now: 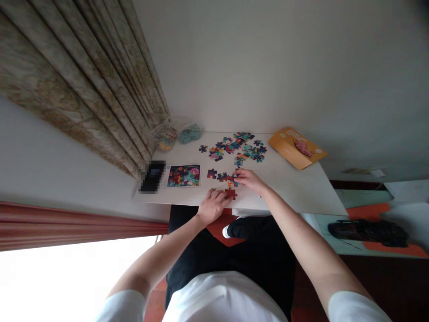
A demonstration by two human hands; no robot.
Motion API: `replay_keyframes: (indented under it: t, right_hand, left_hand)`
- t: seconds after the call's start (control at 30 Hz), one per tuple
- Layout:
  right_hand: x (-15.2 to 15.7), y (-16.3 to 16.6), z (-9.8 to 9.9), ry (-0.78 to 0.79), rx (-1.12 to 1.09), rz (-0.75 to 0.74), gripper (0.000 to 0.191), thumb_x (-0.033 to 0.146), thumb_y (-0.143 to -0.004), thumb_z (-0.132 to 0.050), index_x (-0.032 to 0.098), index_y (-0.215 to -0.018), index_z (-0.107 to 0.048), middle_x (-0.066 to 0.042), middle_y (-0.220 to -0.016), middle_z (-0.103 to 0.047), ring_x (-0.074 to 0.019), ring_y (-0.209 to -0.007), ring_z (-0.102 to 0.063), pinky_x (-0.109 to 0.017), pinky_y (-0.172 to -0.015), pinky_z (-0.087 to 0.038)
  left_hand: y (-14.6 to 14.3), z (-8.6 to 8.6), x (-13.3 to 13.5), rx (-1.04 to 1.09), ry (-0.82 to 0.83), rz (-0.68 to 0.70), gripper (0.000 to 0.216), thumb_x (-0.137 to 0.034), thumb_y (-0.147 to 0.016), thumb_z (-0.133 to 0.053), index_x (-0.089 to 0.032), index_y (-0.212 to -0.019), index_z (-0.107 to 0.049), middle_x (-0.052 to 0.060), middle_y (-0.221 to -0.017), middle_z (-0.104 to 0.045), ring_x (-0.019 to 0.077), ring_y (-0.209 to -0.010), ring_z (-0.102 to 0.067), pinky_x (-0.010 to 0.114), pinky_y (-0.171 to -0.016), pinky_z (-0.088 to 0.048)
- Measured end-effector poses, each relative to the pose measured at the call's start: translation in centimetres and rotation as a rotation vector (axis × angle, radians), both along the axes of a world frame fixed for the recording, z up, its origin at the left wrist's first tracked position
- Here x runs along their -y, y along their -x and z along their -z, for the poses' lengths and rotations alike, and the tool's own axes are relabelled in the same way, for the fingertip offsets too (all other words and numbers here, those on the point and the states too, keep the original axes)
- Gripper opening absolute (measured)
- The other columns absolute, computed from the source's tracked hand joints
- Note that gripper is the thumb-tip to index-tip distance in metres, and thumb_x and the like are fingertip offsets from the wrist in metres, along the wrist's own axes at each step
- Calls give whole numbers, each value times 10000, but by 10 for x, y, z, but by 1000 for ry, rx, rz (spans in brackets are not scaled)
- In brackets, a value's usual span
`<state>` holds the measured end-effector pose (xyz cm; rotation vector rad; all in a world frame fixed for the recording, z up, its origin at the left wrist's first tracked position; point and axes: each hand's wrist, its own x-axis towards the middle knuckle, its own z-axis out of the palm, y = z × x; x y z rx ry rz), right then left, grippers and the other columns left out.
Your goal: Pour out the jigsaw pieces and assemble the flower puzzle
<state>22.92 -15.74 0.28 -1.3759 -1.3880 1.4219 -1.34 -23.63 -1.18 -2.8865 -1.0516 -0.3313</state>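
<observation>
Fingers of the right hand (250, 180) are curled over jigsaw pieces (231, 183) right of the picture card (183, 175), any pinch cannot be told; a reddish piece (231, 193) is apparently steadied under slightly spread fingers of the left hand (212, 206)

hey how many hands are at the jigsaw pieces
2: the left hand at the reddish jigsaw piece near the table's front edge, the right hand at patterned pieces just beyond it. Both show plainly.

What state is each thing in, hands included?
Red piece: lying flat
Middle pieces: close together; joining unclear
Left hand: curled, at the red piece
Right hand: curled, at the middle pieces
Back pieces: loosely clustered
Picture card: flat, picture up
Yellow box: open or shut unclear
Floral curtain: gathered
</observation>
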Motion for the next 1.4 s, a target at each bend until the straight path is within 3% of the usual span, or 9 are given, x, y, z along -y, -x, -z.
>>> replay_keyframes:
  t: [0.17,0.37,0.5,0.57,0.73,0.83,1.07,1.2,1.4]
  right_hand:
    - [1,-2,2,-24,67,-30,312,327,-710,-779,186,-988,-761,-45,-918,-765,-203,-847,-676,-316,-798,-513]
    - [4,-6,4,-28,29,-20,311,336,-756,-757,197,-1035,-759,-57,-976,-773,-214,-903,-692,-342,-865,-526]
    - [5,-3,9,-33,13,40,305,338,-726,-791,200,-988,-721,-49,-922,-762,-207,-860,-696,-334,-828,-533]
    - [5,-2,12,-41,8,68,292,344,-717,-797,201,-958,-712,-46,-905,-759,-203,-849,-698,-330,-819,-537]
    - [7,-1,17,-26,-13,123,344,408,-705,-807,192,-959,-726,-57,-914,-780,-212,-842,-708,-335,-786,-548]
    - [8,-2,19,-22,-5,143,359,416,-706,-804,186,-977,-750,-77,-964,-798,-228,-869,-720,-344,-789,-554]
    - [4,7,24,-91,109,211,297,357,-778,-735,187,-1018,-780,-83,-1014,-811,-248,-935,-741,-382,-881,-569]
    - [-1,21,28,-40,151,230,297,331,-799,-735,190,-1057,-769,-75,-934,-805,-231,-803,-743,-352,-739,-594]
    - [-3,36,31,-110,231,254,154,281,-825,-721,228,-967,-752,-49,-854,-784,-224,-776,-742,-343,-738,-594]
  left_hand:
    - [0,1,2,11,12,-25,439,-169,-960,-610,-279,-1384,-629,105,-1287,-666,283,-1236,-581,505,-1133,-404]
    - [5,-9,-7,234,121,-19,617,-577,-919,-702,-200,-1394,-591,158,-1343,-624,336,-1265,-566,547,-1150,-392]
    - [6,-21,-32,285,134,-242,277,-298,-1019,-582,-194,-1262,-666,134,-1302,-661,290,-1244,-598,455,-1076,-447]
    - [3,-26,-42,229,132,-312,243,-215,-1006,-575,-208,-1217,-693,114,-1281,-683,279,-1231,-613,444,-1070,-439]
    - [-9,-25,-38,162,144,-253,278,-324,-1008,-612,-238,-1260,-688,95,-1321,-695,271,-1223,-633,463,-1106,-415]
    - [-8,-22,-40,169,133,-266,359,-254,-1019,-565,-248,-1371,-633,95,-1413,-660,261,-1318,-592,502,-1201,-339]
    - [-6,-25,-83,102,233,-261,303,-203,-1026,-531,-282,-1267,-699,52,-1427,-669,265,-1427,-516,661,-1278,-113]
    - [-17,-29,-101,111,269,-319,250,-232,-1029,-554,-271,-1219,-712,62,-1353,-707,258,-1326,-594,627,-1266,-179]
    - [-30,-38,-127,128,410,-398,357,-262,-955,-682,-208,-1308,-668,128,-1292,-712,306,-1272,-609,488,-1138,-397]
